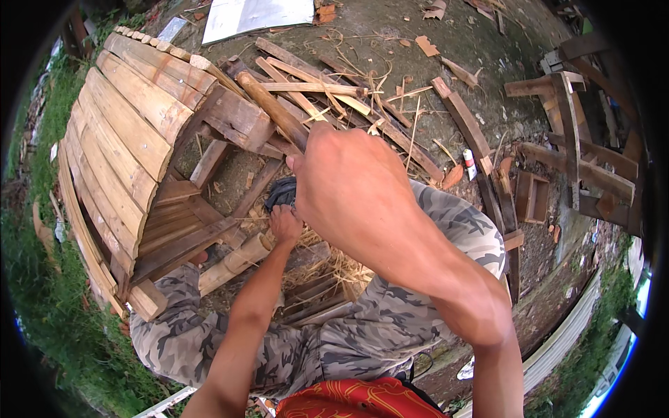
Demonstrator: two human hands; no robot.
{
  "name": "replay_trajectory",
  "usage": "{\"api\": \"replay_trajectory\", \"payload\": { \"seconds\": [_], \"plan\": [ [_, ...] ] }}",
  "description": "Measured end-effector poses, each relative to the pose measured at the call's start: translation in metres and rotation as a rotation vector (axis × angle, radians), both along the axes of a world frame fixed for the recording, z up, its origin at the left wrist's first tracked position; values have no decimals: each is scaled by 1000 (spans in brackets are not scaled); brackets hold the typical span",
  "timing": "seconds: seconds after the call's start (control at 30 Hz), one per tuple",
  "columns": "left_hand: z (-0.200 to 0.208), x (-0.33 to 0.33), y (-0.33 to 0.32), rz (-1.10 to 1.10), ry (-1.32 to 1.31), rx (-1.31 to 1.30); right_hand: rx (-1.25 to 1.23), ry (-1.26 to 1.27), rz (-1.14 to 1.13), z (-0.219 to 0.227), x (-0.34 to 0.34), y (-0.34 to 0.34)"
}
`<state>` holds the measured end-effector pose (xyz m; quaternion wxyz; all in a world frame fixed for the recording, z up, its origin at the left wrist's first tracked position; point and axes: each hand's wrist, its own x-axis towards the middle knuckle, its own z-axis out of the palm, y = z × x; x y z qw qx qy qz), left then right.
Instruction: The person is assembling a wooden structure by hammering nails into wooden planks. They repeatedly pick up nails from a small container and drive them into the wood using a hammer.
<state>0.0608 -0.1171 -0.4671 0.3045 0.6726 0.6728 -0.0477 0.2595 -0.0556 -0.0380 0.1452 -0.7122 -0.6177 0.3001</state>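
Right hand [348, 164]: a fist closed around one rounded wooden rod [268, 104]. Left hand [284, 224]: reaching to one black bundle [280, 192], below the rod; its grip cannot be told. One slatted wooden structure [132, 125] stands at left, with one pale cylindrical length [235, 265] near the left hand. Beyond lies one white sheet [258, 17]. Right fist and forearm block part of the wood strips [411, 150].
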Motion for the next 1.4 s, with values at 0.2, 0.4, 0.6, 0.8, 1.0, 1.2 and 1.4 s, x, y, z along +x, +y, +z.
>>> {"api": "replay_trajectory", "payload": {
  "seconds": [0.2, 0.4, 0.6, 0.8, 1.0, 1.2, 1.4],
  "plan": [
    [-7, -11, 4, 39, -54, -54, 28, -1, 6, 0, 0, -1],
    [33, -3, 27, 171, 0, -362, 30, -9, -6, 1, -1, -1],
    [23, -1, 16, 124, 20, -143, 60, -18, 32, 1, 1, -2],
    [3, -5, -6, 60, 22, 153, 58, 18, 3, -3, 0, -1],
    [13, 0, -5, -42, 4, 123, 115, 7, 1, -5, 0, -2],
    [0, 1, -4, 53, -84, 114, 123, -1, 15, -4, 0, -2],
    [-30, 8, 2, 81, -28, 150, 94, 4, 11, -4, 0, -1]
  ]
}}
